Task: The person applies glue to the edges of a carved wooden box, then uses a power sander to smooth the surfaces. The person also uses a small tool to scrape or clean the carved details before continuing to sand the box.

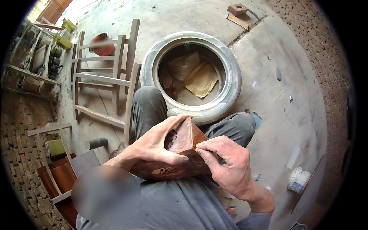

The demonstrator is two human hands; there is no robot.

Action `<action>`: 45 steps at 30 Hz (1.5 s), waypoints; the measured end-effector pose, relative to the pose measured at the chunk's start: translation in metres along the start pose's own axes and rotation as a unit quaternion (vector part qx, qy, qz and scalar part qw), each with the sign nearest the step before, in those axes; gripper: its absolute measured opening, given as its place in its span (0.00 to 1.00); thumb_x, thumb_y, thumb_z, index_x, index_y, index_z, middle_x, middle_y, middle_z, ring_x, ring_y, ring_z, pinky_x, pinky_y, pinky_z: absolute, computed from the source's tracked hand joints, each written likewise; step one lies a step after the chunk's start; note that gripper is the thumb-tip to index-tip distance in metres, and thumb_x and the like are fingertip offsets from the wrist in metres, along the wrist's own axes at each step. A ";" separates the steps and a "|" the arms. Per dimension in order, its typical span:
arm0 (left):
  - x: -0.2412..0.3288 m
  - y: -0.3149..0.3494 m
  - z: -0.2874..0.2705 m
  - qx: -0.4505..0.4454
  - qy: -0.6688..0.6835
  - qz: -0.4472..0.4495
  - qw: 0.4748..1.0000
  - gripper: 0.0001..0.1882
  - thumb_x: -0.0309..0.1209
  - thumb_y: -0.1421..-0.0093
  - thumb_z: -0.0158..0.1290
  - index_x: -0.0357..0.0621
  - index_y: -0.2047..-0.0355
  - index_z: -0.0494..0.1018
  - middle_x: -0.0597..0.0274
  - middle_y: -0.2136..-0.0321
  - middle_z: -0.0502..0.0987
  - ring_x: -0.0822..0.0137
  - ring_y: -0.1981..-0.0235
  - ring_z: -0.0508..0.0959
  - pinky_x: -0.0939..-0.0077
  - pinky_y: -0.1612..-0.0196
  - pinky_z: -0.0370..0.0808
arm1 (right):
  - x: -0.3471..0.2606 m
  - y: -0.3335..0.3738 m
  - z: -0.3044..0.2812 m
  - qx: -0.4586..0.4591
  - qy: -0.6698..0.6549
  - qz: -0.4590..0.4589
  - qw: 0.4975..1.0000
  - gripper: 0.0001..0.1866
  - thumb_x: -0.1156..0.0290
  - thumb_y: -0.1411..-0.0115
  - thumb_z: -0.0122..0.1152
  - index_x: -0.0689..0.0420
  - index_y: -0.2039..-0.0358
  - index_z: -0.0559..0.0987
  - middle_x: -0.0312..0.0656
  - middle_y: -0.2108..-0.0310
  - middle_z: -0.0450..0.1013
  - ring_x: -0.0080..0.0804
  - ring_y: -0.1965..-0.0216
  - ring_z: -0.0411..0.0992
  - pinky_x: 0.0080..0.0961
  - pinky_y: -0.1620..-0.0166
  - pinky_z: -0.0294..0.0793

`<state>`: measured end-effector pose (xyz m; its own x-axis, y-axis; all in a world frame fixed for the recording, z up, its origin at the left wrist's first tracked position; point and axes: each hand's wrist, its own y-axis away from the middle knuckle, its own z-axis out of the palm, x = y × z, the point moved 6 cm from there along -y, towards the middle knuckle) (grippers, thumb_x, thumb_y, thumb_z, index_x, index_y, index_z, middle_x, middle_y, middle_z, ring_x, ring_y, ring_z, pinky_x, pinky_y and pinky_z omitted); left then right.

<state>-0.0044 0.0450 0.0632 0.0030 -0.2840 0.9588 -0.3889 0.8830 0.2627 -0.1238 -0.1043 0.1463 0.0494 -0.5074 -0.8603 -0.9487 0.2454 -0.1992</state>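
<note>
A reddish-brown wooden box (pixel 197 134) with carved, cut-out openings rests tilted in my lap. My left hand (pixel 151 143) is clamped over it, with the thumb along the near side and the fingers over the far edge. One dark opening shows between that thumb and the fingers. My right hand (pixel 230 163) is closed in a pinch against the box's right-hand corner edge. Whatever lies between its fingertips is too small to name. Beyond my knees a tyre (pixel 150 73) lies flat, with a yellowish-brown sheet (pixel 202 80) and a paler sheet inside it.
Wooden frames (pixel 132 92) stand close on the left, and a red bucket (pixel 102 45) is behind them. A grey cylinder (pixel 96 143) lies nearer me. At the right is a white tub (pixel 299 180). A small wooden block with a hole (pixel 237 9) sits far off.
</note>
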 end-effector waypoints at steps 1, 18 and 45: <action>0.000 0.000 0.000 0.003 -0.007 0.005 1.000 0.61 0.46 0.59 0.73 0.31 0.28 0.58 0.47 0.35 0.69 0.57 0.32 0.68 0.64 0.28 0.61 | -0.001 -0.001 0.000 -0.006 0.006 0.008 1.000 0.10 0.82 0.45 0.74 0.61 0.62 0.85 0.46 0.66 0.82 0.43 0.66 0.82 0.33 0.62 0.83; -0.011 0.000 -0.005 0.019 -0.008 0.024 0.999 0.61 0.45 0.59 0.73 0.30 0.29 0.58 0.44 0.37 0.69 0.53 0.33 0.70 0.62 0.30 0.65 | -0.019 0.028 0.036 0.091 0.224 -0.021 0.970 0.17 0.80 0.40 0.71 0.61 0.50 0.85 0.43 0.57 0.80 0.39 0.58 0.79 0.33 0.56 0.78; -0.012 0.012 -0.009 0.006 0.179 -0.018 0.984 0.61 0.42 0.61 0.74 0.32 0.28 0.59 0.52 0.37 0.70 0.61 0.34 0.69 0.68 0.29 0.61 | 0.001 0.039 0.037 0.043 0.104 -0.064 0.992 0.25 0.72 0.44 0.74 0.50 0.43 0.85 0.41 0.43 0.77 0.44 0.40 0.72 0.43 0.39 0.69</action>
<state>-0.0006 0.0626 0.0556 0.3405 -0.1631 0.9260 -0.3939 0.8695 0.2980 -0.1494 -0.0648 0.1205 0.0939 -0.6965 -0.7114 -0.9080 0.2330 -0.3481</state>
